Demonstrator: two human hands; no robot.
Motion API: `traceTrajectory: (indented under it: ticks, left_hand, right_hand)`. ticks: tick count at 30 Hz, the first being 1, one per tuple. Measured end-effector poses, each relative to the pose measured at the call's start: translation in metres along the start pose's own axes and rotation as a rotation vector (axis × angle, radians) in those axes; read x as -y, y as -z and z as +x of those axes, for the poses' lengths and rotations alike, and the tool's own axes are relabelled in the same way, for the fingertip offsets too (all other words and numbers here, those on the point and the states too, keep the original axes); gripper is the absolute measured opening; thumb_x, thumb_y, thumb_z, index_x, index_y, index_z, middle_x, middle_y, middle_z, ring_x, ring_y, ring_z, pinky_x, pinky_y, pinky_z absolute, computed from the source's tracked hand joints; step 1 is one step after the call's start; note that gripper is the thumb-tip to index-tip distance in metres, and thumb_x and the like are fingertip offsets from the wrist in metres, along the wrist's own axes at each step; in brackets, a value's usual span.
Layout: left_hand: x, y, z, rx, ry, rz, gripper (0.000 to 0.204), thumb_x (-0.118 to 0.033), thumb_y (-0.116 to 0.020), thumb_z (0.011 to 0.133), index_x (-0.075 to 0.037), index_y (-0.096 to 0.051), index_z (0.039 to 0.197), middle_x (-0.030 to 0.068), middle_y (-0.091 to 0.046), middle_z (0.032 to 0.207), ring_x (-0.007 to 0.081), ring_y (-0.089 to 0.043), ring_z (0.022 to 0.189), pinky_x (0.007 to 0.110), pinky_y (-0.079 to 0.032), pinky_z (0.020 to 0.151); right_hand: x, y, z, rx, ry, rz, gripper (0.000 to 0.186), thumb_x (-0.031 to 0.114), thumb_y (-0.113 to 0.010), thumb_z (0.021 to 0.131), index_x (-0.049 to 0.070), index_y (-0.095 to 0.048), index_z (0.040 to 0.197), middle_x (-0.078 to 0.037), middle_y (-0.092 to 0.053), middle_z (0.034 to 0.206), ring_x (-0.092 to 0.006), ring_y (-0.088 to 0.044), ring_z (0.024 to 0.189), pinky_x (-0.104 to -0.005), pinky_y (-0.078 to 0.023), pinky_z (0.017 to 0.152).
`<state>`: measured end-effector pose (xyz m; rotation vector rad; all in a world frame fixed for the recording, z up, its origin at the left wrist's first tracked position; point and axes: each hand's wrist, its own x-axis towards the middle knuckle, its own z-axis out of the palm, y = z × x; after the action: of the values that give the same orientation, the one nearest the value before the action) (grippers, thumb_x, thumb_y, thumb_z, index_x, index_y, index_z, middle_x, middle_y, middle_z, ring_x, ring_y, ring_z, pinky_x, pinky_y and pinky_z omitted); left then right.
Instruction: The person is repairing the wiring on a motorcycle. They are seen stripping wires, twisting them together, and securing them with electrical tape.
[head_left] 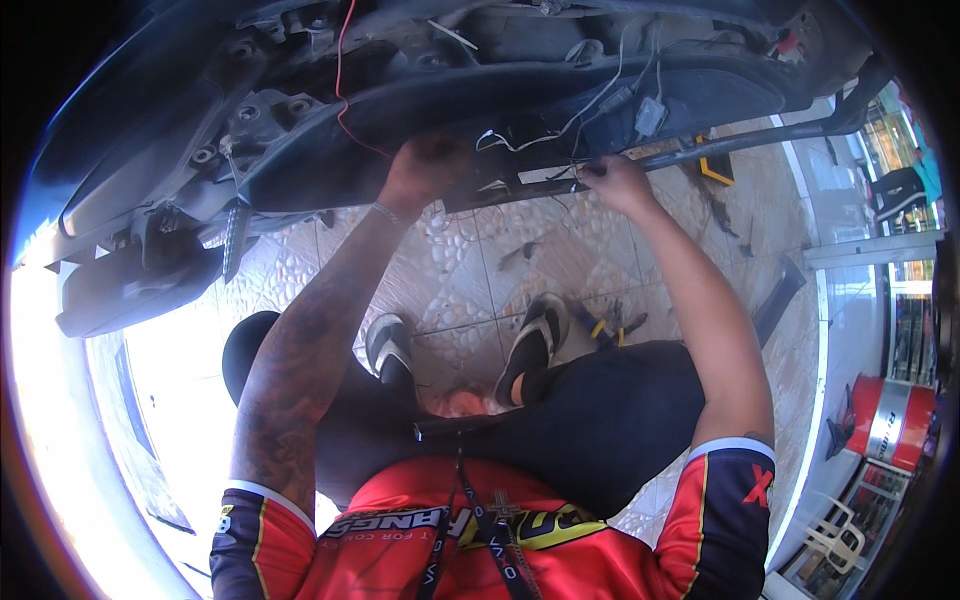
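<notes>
A large dark vehicle bumper [400,105] spans the top of the view, its inner side showing. My left hand [430,165] reaches up against its lower edge, close to where a thin red wire [343,100] runs down. Shadow hides the fingers of that hand. Further right, my right hand [615,185] is closed in a pinch at the same edge. Thin dark wire ends show by its fingertips, but what they grip is too small to make out. A pale wire [545,140] with a white end curves between the hands, and a small grey box [650,117] hangs on cables above my right hand.
Pliers [605,333] with yellow and black handles lie on the tiled floor [465,265] near my right foot. A yellow and black tool [714,162] rests beyond my right hand. A red and silver drum [888,422] and a white plastic chair [835,535] stand at the right.
</notes>
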<state>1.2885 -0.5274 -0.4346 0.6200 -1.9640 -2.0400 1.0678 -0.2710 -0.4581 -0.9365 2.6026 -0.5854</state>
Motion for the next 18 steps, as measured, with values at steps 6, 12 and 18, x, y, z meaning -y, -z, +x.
traceTrajectory:
  ticks: [6,12,18]
  left_hand:
    - [0.006,0.003,0.003,-0.009,-0.011,0.031,0.019,-0.012,-0.068,0.097,0.005,-0.067,0.106,0.0035,-0.065,0.084,0.0092,-0.058,0.073,0.026,-0.048,0.066]
    - [0.010,0.004,0.006,0.021,-0.021,0.086,0.022,-0.015,-0.069,0.097,0.005,-0.067,0.107,0.0039,-0.066,0.086,0.0093,-0.058,0.074,0.026,-0.049,0.066]
    - [0.006,0.000,0.001,-0.012,-0.026,0.083,0.020,-0.015,-0.069,0.097,0.003,-0.066,0.103,0.0034,-0.064,0.085,0.0105,-0.059,0.075,0.028,-0.050,0.068]
  right_hand:
    - [0.016,-0.008,-0.010,-0.039,-0.035,-0.101,0.028,0.031,-0.075,0.087,0.006,-0.075,0.098,-0.014,-0.075,0.094,-0.0279,-0.072,0.089,-0.0393,-0.054,0.079]
    - [0.006,0.012,-0.015,0.130,-0.031,0.186,0.024,0.024,-0.069,0.095,0.004,-0.070,0.109,-0.009,-0.073,0.098,-0.0192,-0.069,0.087,-0.0340,-0.053,0.077]
    - [-0.006,0.018,-0.021,0.260,-0.182,0.574,0.021,0.022,-0.064,0.100,0.005,-0.067,0.112,-0.002,-0.071,0.100,-0.0116,-0.066,0.090,-0.0293,-0.052,0.076]
